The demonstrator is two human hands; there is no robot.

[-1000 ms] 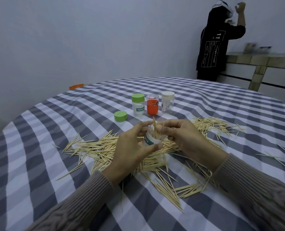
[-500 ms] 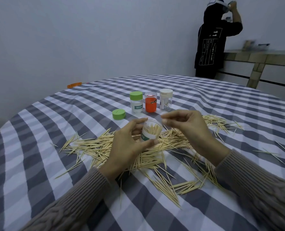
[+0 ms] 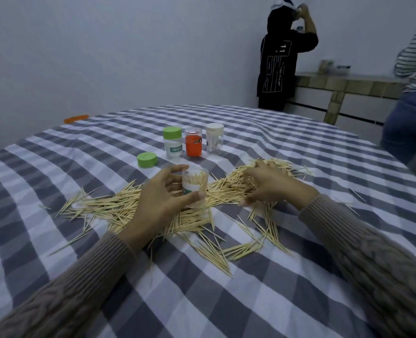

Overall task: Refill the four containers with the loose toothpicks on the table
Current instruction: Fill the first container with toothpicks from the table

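I judge the job barely begun: my left hand (image 3: 158,203) grips the open clear container (image 3: 194,189), fingers (image 3: 175,169) and thumb curled round its wall, holding it upright just above the pile. It looks partly filled with toothpicks standing in it. My right hand (image 3: 270,184) lies at 3 o'clock from that container, palm down on the loose toothpicks (image 3: 119,208), fingers bent into the heap as if gathering; whether it already pinches any I cannot tell. At 12 o'clock stand the other three: the green-lidded container (image 3: 173,142), the orange container (image 3: 193,142) and the white-capped container (image 3: 214,139), the last showing only a few sticks. A loose green lid (image 3: 147,159) sits at 11 o'clock on the checked worktop (image 3: 299,147). Most toothpicks remain scattered, so nearly all the refilling and the capping lie ahead
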